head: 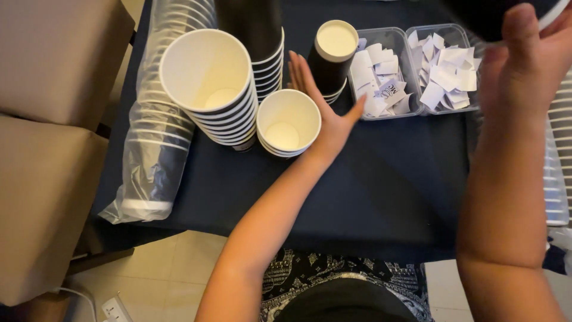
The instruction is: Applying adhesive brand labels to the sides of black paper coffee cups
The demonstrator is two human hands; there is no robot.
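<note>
Paper cup stack [288,122] could've tipped since the spread-open left hand [325,113] brushed it, while the right hand [527,56] gripped a dark cup [494,18].

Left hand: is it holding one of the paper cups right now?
No: the left hand lies open with fingers spread on the dark table, between the short cup stack and the dark cup stack.

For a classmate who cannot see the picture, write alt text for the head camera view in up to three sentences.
Seen from above, a person's open left hand reaches between short stacks of black paper cups on a dark tablecloth, while the right hand holds a black cup at top right. Two clear tubs of paper slips sit behind; a bagged sleeve of cups lies left.
</note>
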